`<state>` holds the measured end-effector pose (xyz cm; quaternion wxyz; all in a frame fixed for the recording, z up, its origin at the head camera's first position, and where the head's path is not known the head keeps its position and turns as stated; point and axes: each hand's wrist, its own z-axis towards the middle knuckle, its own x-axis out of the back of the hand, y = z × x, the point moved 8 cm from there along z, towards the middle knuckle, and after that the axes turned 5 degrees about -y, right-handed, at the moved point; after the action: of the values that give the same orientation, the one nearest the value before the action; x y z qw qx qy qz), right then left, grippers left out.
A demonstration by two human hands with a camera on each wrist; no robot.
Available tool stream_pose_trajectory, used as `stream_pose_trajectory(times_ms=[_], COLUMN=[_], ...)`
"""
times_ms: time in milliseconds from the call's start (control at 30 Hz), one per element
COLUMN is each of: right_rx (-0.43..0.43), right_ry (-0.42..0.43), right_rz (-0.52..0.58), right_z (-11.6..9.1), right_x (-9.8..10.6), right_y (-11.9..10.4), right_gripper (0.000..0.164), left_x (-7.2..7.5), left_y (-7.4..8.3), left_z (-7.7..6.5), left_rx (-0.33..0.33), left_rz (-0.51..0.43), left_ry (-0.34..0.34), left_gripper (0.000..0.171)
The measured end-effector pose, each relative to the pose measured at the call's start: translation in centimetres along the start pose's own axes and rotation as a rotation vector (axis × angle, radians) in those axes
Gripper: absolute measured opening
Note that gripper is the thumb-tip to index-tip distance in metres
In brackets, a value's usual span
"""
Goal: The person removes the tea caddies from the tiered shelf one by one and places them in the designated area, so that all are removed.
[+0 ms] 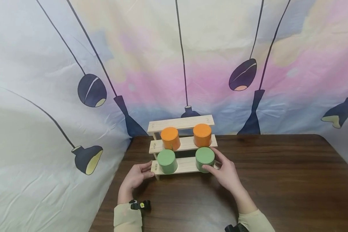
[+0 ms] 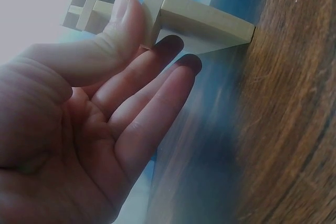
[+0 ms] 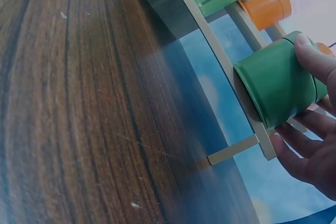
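Observation:
A three-tier wooden rack (image 1: 187,165) stands on the table with its steps rising toward the back. My left hand (image 1: 137,176) pinches the left end of its lowest step; in the left wrist view the thumb (image 2: 126,27) lies against the wood while the other fingers reach past it, half extended. At the step's other end, my right hand (image 1: 225,170) holds a green tin (image 1: 205,156) between thumb and fingers, the tin upright on the step. A second green tin (image 1: 167,161) stands near the left end of that step.
Two orange tins, a left one (image 1: 170,138) and a right one (image 1: 202,134), stand on the middle step. The top step (image 1: 181,123) bears nothing. Under the rack is a dark wooden table (image 1: 281,180); a patterned cloth (image 1: 214,48) hangs behind it.

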<state>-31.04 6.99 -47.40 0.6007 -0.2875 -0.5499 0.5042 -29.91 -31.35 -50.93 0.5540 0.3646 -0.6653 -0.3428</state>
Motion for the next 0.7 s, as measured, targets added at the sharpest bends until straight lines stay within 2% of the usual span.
stream_pose_trajectory(times_ms=[267, 700], right_rx=[-0.038, -0.083], right_ry=[-0.005, -0.019], right_rz=[0.012, 0.064], right_z=[-0.03, -0.05], right_x=[0.08, 0.79], right_y=[0.32, 0.59], right_gripper=[0.087, 0.084], left_x=[0.07, -0.03], left_y=[0.01, 0.03], left_z=[-0.05, 0.05], left_rx=[-0.004, -0.014], left_rz=[0.029, 0.026], left_ry=[-0.004, -0.007], left_gripper=[0.059, 0.058])
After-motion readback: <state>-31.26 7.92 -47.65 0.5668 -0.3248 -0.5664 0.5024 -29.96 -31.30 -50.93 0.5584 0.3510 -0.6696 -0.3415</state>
